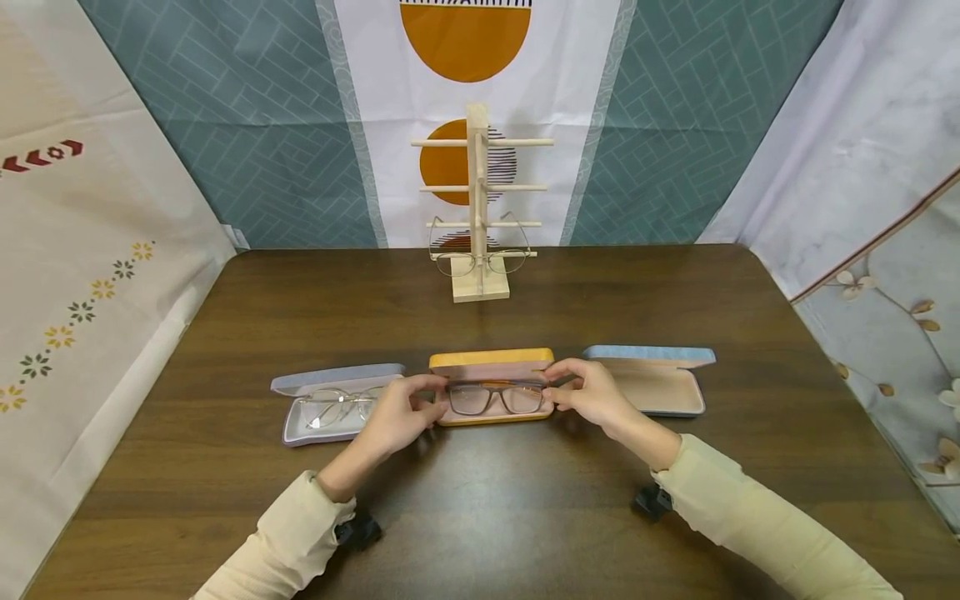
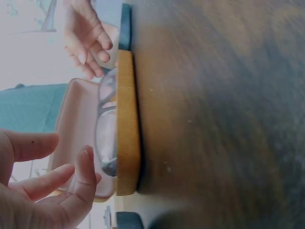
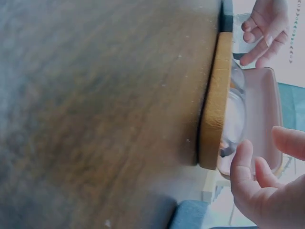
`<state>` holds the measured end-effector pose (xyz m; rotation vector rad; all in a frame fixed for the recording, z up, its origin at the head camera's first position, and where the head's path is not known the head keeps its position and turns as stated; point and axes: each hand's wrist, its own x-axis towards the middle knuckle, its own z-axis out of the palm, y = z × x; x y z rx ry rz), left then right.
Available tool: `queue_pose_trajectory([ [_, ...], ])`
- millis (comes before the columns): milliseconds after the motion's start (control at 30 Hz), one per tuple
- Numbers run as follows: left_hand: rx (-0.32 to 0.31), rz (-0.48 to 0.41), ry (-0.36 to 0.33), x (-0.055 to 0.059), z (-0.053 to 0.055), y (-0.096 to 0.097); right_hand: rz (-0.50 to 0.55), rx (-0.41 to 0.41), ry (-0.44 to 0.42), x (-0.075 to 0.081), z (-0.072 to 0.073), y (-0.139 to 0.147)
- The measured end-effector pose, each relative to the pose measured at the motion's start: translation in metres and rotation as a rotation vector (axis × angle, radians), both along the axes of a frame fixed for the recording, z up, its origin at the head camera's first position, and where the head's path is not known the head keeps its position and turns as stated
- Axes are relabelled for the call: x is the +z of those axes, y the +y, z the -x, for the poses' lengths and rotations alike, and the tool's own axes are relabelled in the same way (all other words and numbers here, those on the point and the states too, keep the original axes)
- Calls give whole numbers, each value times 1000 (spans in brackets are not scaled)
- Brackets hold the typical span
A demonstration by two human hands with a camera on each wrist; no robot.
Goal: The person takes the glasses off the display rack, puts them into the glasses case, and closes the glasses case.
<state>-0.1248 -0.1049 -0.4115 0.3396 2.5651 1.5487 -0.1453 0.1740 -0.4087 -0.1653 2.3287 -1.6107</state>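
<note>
Cream sleeves (image 1: pixel 296 531) near, left hand (image 1: pixel 400 414) and right hand (image 1: pixel 592 395) half-spread, gripping nothing, beside dark-framed eyeglasses (image 1: pixel 492 391): likely light, fragile, best pinched at ends.

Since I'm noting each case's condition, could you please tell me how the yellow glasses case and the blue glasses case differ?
The yellow glasses case holds a pair of glasses; none show in the blue glasses case.
The yellow case lies between the left hand and the right hand; the blue case lies to its right, partly hidden by the right hand.
Both rest on the table with their lids open.
</note>
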Motion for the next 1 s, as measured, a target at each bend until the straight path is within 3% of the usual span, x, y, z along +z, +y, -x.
queue_pose_trajectory([
  [267, 5, -44, 49, 8, -2, -4, 25, 0, 64, 7, -4, 4],
  [533, 27, -97, 66, 20, -4, -6, 49, -29, 86, 14, -6, 7],
  [633, 45, -109, 102, 24, -3, -7, 50, -47, 90, 16, -5, 6],
  [1000, 86, -144, 203, 35, 12, -6, -37, -75, 178, 21, 2, -3],
])
